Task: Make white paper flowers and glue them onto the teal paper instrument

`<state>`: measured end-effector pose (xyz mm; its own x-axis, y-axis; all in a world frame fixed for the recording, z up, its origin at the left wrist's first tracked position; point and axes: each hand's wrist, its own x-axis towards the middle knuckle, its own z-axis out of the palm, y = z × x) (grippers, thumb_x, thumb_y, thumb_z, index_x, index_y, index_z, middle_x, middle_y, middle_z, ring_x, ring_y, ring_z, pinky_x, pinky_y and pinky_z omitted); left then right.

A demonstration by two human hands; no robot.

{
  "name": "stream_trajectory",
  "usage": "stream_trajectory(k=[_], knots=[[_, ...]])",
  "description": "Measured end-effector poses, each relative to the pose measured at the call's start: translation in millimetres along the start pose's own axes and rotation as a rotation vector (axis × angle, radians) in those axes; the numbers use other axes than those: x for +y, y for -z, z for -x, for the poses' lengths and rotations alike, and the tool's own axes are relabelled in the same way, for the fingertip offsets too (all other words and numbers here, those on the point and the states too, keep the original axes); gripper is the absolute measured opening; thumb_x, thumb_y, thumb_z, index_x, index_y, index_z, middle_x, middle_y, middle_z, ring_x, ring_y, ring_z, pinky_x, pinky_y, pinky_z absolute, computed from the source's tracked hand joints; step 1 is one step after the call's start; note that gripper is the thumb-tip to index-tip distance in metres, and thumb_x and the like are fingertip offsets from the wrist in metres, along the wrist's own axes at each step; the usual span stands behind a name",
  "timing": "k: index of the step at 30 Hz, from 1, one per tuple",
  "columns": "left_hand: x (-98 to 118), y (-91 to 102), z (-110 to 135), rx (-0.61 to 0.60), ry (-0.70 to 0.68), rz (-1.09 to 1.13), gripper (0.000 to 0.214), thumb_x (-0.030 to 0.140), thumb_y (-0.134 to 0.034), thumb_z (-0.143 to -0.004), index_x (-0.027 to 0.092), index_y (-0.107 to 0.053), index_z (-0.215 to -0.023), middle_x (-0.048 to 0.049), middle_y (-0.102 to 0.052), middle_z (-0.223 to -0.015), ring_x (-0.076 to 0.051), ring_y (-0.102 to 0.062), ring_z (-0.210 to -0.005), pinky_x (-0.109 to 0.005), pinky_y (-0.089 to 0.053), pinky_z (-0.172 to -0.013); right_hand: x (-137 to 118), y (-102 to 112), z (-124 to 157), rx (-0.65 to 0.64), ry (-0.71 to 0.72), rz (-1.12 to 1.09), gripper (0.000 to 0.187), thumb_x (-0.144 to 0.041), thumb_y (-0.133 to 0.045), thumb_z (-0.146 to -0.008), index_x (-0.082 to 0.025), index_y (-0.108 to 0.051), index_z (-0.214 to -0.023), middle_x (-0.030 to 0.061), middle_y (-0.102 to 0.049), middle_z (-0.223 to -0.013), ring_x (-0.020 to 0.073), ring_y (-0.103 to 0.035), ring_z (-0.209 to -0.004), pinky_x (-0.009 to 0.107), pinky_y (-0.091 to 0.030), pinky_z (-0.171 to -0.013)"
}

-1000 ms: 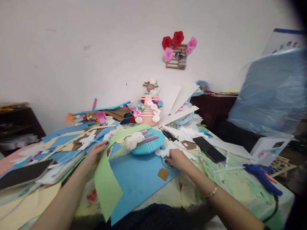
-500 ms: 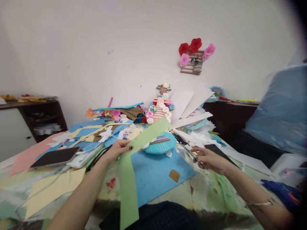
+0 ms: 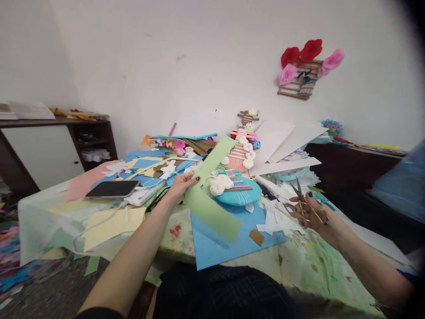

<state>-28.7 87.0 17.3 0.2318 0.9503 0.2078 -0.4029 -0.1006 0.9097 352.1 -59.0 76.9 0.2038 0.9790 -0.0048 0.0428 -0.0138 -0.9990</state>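
My left hand (image 3: 182, 186) pinches a bent piece of green paper (image 3: 212, 215) at its corner, between thumb and fingers. One arm of the paper points up and away; the other hangs over a blue sheet (image 3: 207, 241). On the right, my right hand (image 3: 312, 212) is closed around a pair of scissors (image 3: 299, 193), their narrow blades pointing up and slightly parted. Between the hands lies a round turquoise craft piece (image 3: 244, 195) with coloured yarn lines and a white paper flower (image 3: 221, 184). A small brown scrap (image 3: 256, 237) rests on the blue sheet.
A phone (image 3: 113, 189) and a cream sheet (image 3: 113, 226) lie on the left. White paper scraps (image 3: 274, 217) crowd the table's middle right. Behind stand a flower-decorated craft (image 3: 239, 155) and white card sheets (image 3: 275, 137). A cabinet (image 3: 46, 150) stands at far left.
My view has turned left. The green paper's lower arm has swung right across the blue sheet. My right hand has lifted outward, bringing the scissors plainly into view with blades up.
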Motion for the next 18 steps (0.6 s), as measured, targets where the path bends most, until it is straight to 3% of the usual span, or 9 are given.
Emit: stream_trajectory(k=[4, 9, 13, 18], knots=[[-1, 5.1, -6, 0.131, -0.052, 0.055, 0.036, 0.027, -0.082, -0.061, 0.014, -0.067, -0.09, -0.0044, -0.074, -0.068, -0.018, -0.067, -0.054, -0.027, -0.054, -0.054, 5, -20, 4, -0.081, 0.045, -0.019, 0.038, -0.055, -0.066, -0.073, -0.02, -0.064, -0.087, 0.0028, -0.056, -0.071, 0.013, -0.047, -0.053, 0.028, -0.039, -0.047], [0, 6.4, -7, 0.172, -0.068, 0.07, 0.037, 0.026, -0.081, -0.062, 0.015, -0.065, -0.093, -0.0038, -0.074, -0.066, -0.018, -0.067, -0.054, -0.026, -0.053, -0.055, 13, -50, 5, -0.171, 0.062, 0.001, 0.037, -0.051, -0.067, -0.076, -0.018, -0.064, -0.093, 0.007, -0.066, -0.083, 0.0128, -0.053, -0.059, 0.026, -0.041, -0.052], [4, 3.0, -2, 0.083, -0.04, 0.046, 0.04, 0.027, -0.081, -0.062, 0.015, -0.066, -0.096, -0.0046, -0.074, -0.07, -0.018, -0.067, -0.054, -0.026, -0.054, -0.054, 10, -63, 1, -0.239, 0.096, 0.007, 0.04, -0.052, -0.067, -0.076, -0.017, -0.064, -0.097, 0.0096, -0.068, -0.096, 0.0139, -0.056, -0.068, 0.027, -0.043, -0.061], [8, -1.4, 7, -0.125, 0.063, -0.021, 0.053, 0.024, -0.082, -0.061, 0.014, -0.067, -0.111, -0.0094, -0.076, -0.079, -0.021, -0.069, -0.058, -0.028, -0.055, -0.053, -1, -80, 5, -0.312, 0.113, 0.041, 0.047, -0.057, -0.068, -0.072, -0.015, -0.065, -0.094, 0.0099, -0.069, -0.087, 0.0129, -0.054, -0.062, 0.027, -0.041, -0.057]])
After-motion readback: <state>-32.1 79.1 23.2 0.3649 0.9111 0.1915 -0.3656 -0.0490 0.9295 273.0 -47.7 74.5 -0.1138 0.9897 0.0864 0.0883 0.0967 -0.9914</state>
